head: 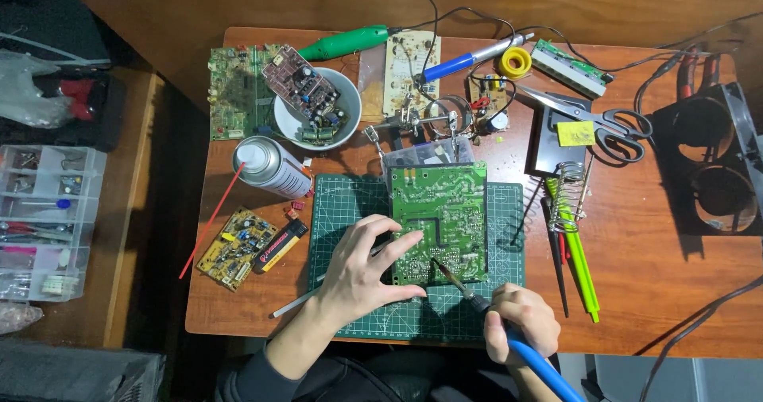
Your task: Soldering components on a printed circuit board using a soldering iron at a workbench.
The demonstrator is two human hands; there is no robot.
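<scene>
1. Green circuit board (439,221) is lying solder side up on the green cutting mat (342,203), pretty much dead centre on the wooden table (636,251).
2. My left hand (362,271) rests on the mat with its fingers spread, thumb and fingertips touching the board's lower left edge. It's not closed on anything, just pressing there. A thin silver rod (296,303) pokes out from under the palm toward the left; can't tell if the hand actually touches it.
3. My right hand (520,322) has a closed grip on the blue-handled soldering iron (509,330), fingers wrapped round the handle. The tip sits on the lower middle of the board, angled up and left.
4. Stuff behind the board: a helping-hands clamp stand (425,120), a white bowl (350,108) with another board leaning in it, and a spray can (270,166) lying on its side with a red straw.
5. Left of the mat there's a small yellow circuit board (236,247) and a lighter (282,243) just beside it.
6. Right side: scissors (596,117), a coil iron stand (566,195) with a yellow sponge, and green pens (580,267) lying near the mat's edge.
7. Back row has a green rotary tool (350,41), a second blue iron (465,59) and a yellow solder reel (515,62).
</scene>
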